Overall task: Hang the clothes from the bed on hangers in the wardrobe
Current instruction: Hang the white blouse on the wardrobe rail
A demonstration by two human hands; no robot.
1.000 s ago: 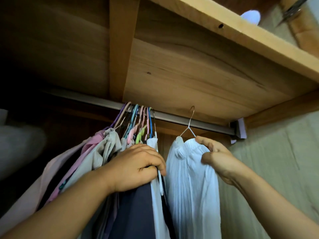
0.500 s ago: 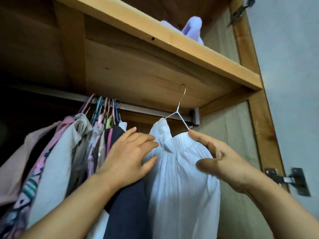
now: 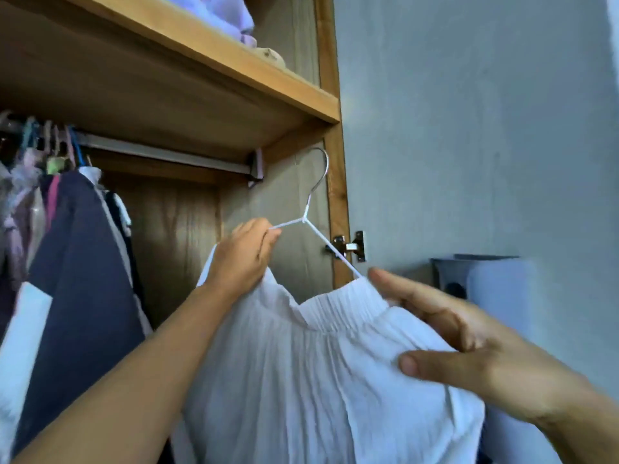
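Observation:
A white pleated garment [image 3: 321,380] hangs on a white wire hanger [image 3: 313,209]. The hanger's hook is off the grey wardrobe rail [image 3: 160,154] and floats in front of the wardrobe's right side panel. My left hand [image 3: 246,256] grips the hanger's left arm together with the garment's top edge. My right hand [image 3: 449,333] holds the garment's gathered waistband at the right, between the thumb below and the fingers above.
Dark blue and pastel clothes [image 3: 67,236] on coloured hangers crowd the left part of the rail. A wooden shelf [image 3: 207,51] above carries folded lilac cloth [image 3: 217,11]. A door hinge [image 3: 350,246] sits on the wardrobe's right frame, beside a grey wall.
The hanger with the white garment has come off the rail and moved right and outwards. My left hand left the dark hanging clothes and took hold of the hanger's left arm.

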